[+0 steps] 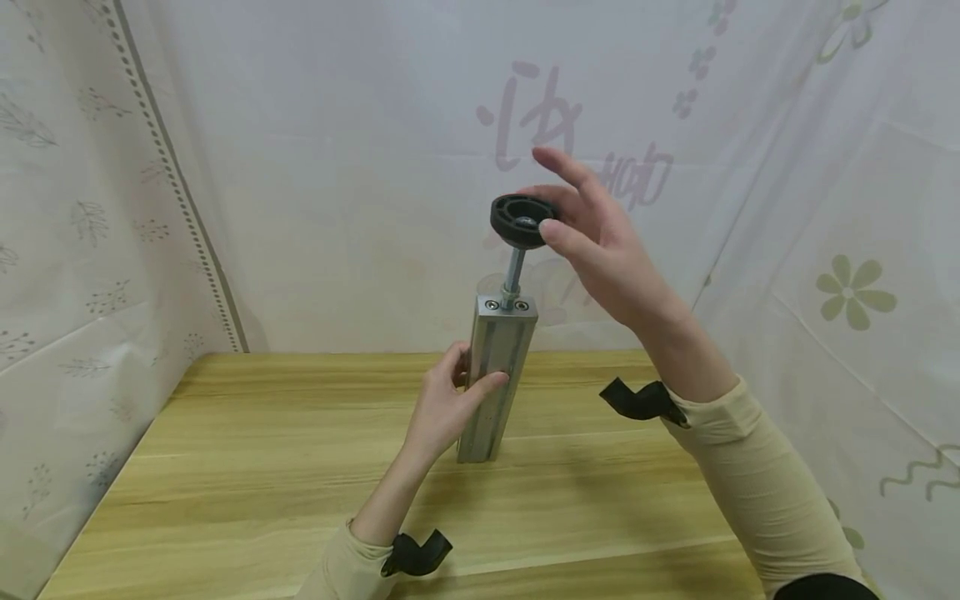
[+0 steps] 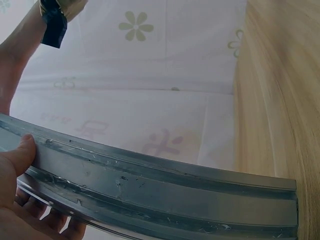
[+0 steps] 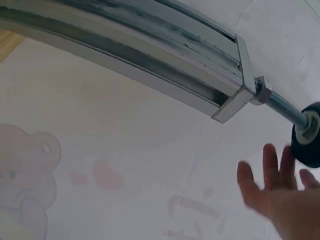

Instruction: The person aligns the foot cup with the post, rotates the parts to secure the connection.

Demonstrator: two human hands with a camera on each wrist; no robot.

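- Silver grooved metal bar [image 1: 498,354] is held roughly upright over the striped yellowish wooden tabletop [image 1: 300,450]; whether its bottom end is set down can't be told tbh.
- It's clasped near mid-height by the left grip [image 1: 445,406], a bare hand, thumb laid across the front and fingers hooked behind.
- Shiny threaded steel rod [image 1: 515,271] is fitted into the bar's top end, steel nut [image 3: 265,93] near the joint, and it's capped by a round black foot [image 1: 508,228].
- Right grip [image 1: 602,246], also bare, is held right by that foot, fingers loosely spread; actual contact can't be confirmed.
- Everything's backed by white printed cloth [image 1: 337,208].
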